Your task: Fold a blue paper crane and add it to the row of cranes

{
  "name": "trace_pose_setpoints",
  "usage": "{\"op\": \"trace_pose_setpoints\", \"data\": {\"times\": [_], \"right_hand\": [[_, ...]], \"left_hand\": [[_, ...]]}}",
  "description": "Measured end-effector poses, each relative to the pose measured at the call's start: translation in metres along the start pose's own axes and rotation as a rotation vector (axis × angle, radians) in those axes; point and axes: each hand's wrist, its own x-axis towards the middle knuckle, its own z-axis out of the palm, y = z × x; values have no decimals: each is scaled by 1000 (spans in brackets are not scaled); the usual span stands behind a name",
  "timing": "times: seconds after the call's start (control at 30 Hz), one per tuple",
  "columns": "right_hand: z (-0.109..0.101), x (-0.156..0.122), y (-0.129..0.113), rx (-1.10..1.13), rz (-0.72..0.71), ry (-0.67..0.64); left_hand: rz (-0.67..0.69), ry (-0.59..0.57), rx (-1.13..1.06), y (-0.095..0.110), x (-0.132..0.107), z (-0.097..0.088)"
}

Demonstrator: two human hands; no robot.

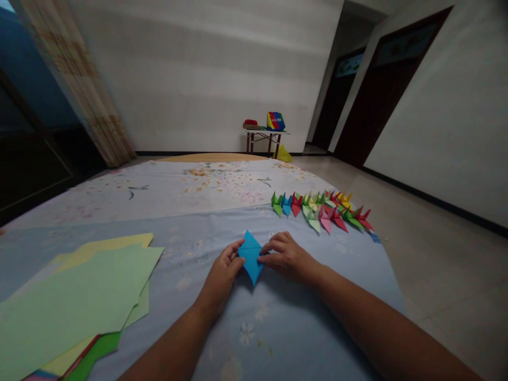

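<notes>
A blue folded origami paper [251,259], shaped like a long diamond with a crease across its upper part, is held just above the cloth in front of me. My left hand [227,263] pinches its left corner between thumb and fingers. On the opposite side, my right hand [289,256] grips the right edge, its fingertips bent against the paper. Beyond my right hand stand rows of folded paper cranes [325,218] in green, blue, red, pink and yellow.
Sheets of coloured paper [83,296], pale green on top, lie piled at the left. A blue flowered cloth [246,338] covers the near table, a white flowered one [170,185] the far part. A small table [265,132] with a colourful box [275,121] stands by the wall.
</notes>
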Motion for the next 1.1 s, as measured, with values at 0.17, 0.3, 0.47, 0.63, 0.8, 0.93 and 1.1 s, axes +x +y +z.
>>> {"op": "trace_pose_setpoints", "data": {"times": [0.17,0.3,0.47,0.63,0.8,0.93,1.1], "right_hand": [[6,-2,6,67,13,64],[5,-1,7,182,62,74],[5,1,7,316,59,76],[7,2,9,443,35,127],[4,3,10,483,70,108],[6,2,11,532,99,95],[10,1,10,621,183,70]], "left_hand": [[-19,-9,12,3,-3,1],[-18,-32,38,2,-5,-1],[15,-61,53,1,-8,-3],[20,-93,47,-1,-9,-6],[24,-139,46,-7,-6,-12],[23,-153,49,-7,-5,-12],[5,-155,82,-2,-7,-8]]}}
